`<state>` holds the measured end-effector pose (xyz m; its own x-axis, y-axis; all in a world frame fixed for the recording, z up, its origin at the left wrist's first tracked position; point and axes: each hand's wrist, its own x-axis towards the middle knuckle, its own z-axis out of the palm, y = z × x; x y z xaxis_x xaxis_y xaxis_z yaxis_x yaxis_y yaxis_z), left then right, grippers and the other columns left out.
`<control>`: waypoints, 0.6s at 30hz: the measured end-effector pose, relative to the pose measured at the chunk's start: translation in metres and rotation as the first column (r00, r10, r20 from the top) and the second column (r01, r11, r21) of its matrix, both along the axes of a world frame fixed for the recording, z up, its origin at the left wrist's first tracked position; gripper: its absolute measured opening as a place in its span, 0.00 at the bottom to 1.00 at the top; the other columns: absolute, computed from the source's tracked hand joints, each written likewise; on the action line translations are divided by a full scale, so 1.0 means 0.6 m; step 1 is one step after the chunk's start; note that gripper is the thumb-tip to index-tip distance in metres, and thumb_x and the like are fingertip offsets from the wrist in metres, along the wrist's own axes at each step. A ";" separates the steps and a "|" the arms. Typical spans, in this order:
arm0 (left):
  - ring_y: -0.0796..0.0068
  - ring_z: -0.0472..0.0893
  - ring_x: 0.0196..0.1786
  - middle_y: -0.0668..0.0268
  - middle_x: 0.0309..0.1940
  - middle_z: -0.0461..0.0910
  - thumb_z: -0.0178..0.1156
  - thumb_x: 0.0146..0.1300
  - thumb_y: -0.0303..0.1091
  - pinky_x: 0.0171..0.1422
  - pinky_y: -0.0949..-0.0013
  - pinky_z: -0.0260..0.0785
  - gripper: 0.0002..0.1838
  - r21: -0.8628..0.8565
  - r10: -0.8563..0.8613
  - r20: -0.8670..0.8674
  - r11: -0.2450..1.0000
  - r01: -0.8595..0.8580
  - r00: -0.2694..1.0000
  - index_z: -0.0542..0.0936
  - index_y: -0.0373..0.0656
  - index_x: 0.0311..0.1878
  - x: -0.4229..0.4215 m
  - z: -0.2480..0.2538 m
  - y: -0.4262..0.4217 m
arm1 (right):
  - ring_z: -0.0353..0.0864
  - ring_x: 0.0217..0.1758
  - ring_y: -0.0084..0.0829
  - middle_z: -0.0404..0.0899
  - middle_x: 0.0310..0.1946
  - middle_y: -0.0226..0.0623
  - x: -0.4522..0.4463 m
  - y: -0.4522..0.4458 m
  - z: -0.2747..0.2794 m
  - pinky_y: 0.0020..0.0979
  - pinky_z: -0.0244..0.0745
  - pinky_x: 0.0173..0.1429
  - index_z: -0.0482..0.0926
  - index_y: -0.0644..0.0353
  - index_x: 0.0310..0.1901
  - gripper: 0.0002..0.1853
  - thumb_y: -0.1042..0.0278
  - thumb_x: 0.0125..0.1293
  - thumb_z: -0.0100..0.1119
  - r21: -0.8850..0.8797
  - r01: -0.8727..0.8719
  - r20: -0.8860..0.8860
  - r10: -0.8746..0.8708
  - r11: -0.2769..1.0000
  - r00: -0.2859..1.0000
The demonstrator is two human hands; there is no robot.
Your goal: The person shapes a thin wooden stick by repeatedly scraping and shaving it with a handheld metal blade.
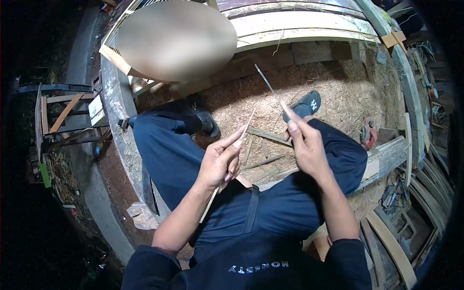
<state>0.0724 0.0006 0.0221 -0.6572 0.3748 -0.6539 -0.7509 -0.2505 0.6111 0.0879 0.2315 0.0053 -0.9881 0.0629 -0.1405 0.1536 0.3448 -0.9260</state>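
Observation:
My left hand [220, 166] is closed around a thin, pale wooden strip [209, 204]. The strip slants up past the fingertips to a narrow end and runs down below the palm. Over my right thigh, my right hand [308, 149] is closed on a slim grey metal tool [266, 79], index finger stretched along it. Its long, narrow shaft points up and to the left; whether it is a blade or a file, I cannot tell, and the fingers hide its grip end. The strip and the tool are apart.
Straw-like shavings [251, 101] and loose sticks [268, 137] cover the ground between my legs. A weathered wooden frame surrounds me, with a pale plank [304, 24] across the front. Curved wooden strips [394, 249] lie at the right. A red-handled tool [371, 136] rests nearby.

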 end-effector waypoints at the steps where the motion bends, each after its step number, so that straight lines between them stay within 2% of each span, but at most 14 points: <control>1: 0.87 0.58 0.10 0.76 0.12 0.63 0.52 0.79 0.32 0.16 0.79 0.55 0.24 0.019 0.009 0.023 1.000 -0.010 1.000 0.69 0.43 0.75 0.000 -0.009 0.006 | 0.78 0.31 0.23 0.78 0.27 0.36 0.007 -0.001 -0.013 0.30 0.76 0.40 0.69 0.56 0.74 0.23 0.66 0.81 0.46 -0.063 -0.023 0.030 0.025 0.998 0.999; 2: 0.87 0.58 0.10 0.75 0.12 0.63 0.52 0.78 0.32 0.16 0.79 0.55 0.24 0.035 0.011 0.050 0.999 -0.013 0.999 0.69 0.42 0.75 0.002 -0.018 0.011 | 0.78 0.31 0.23 0.78 0.27 0.38 0.013 -0.004 -0.022 0.30 0.76 0.41 0.69 0.59 0.74 0.23 0.67 0.80 0.47 -0.062 -0.041 0.011 0.041 0.997 0.999; 5: 0.86 0.58 0.10 0.75 0.12 0.63 0.52 0.78 0.31 0.16 0.78 0.55 0.25 0.041 0.025 0.060 0.999 -0.027 0.998 0.68 0.40 0.75 -0.004 -0.040 0.030 | 0.80 0.31 0.28 0.81 0.29 0.41 0.032 -0.019 -0.053 0.33 0.77 0.42 0.70 0.58 0.73 0.23 0.67 0.79 0.49 -0.102 -0.012 -0.052 0.007 0.995 0.999; 8: 0.86 0.58 0.10 0.75 0.11 0.64 0.53 0.77 0.31 0.17 0.78 0.55 0.24 0.004 0.045 0.030 0.999 -0.045 0.999 0.69 0.39 0.74 -0.005 -0.046 0.036 | 0.83 0.30 0.35 0.83 0.30 0.47 0.047 -0.027 -0.063 0.38 0.78 0.41 0.72 0.54 0.73 0.24 0.68 0.76 0.53 -0.068 -0.027 -0.165 0.016 0.997 0.986; 10: 0.85 0.59 0.09 0.74 0.11 0.64 0.53 0.77 0.31 0.16 0.78 0.55 0.23 -0.010 0.055 0.025 0.998 -0.055 0.998 0.71 0.38 0.72 -0.004 -0.057 0.029 | 0.84 0.30 0.43 0.82 0.30 0.51 0.061 -0.033 -0.068 0.42 0.78 0.39 0.73 0.49 0.72 0.25 0.67 0.75 0.55 0.048 -0.134 -0.083 0.138 0.990 0.987; 12: 0.85 0.57 0.09 0.75 0.11 0.62 0.50 0.77 0.31 0.15 0.77 0.53 0.23 -0.078 0.020 0.010 0.997 -0.019 1.000 0.70 0.37 0.72 -0.003 -0.061 0.028 | 0.84 0.30 0.44 0.82 0.30 0.51 0.071 -0.047 -0.072 0.43 0.78 0.38 0.73 0.49 0.72 0.25 0.67 0.74 0.56 0.025 -0.129 -0.088 0.131 0.991 0.988; 14: 0.85 0.57 0.09 0.74 0.11 0.63 0.50 0.77 0.31 0.15 0.77 0.52 0.24 0.035 0.072 0.009 0.997 -0.073 0.997 0.69 0.39 0.73 -0.002 -0.062 0.029 | 0.84 0.29 0.46 0.81 0.29 0.52 0.074 -0.056 -0.074 0.44 0.78 0.37 0.74 0.48 0.71 0.25 0.66 0.74 0.56 -0.003 -0.138 -0.106 0.137 0.990 0.985; 16: 0.84 0.56 0.09 0.74 0.11 0.63 0.49 0.77 0.30 0.15 0.77 0.52 0.25 0.067 0.084 0.046 0.994 -0.087 0.995 0.67 0.40 0.75 -0.002 -0.067 0.026 | 0.84 0.29 0.48 0.81 0.29 0.53 0.062 -0.058 -0.080 0.44 0.78 0.37 0.74 0.49 0.71 0.25 0.66 0.73 0.57 0.017 -0.147 -0.107 0.148 0.989 0.983; 18: 0.84 0.56 0.09 0.74 0.11 0.63 0.49 0.77 0.30 0.14 0.77 0.52 0.26 0.044 0.053 0.080 0.997 -0.056 0.995 0.65 0.40 0.76 -0.005 -0.070 0.025 | 0.84 0.31 0.51 0.82 0.30 0.54 0.043 -0.062 -0.099 0.45 0.79 0.39 0.75 0.51 0.70 0.24 0.66 0.73 0.56 0.016 -0.025 -0.105 0.026 1.000 0.994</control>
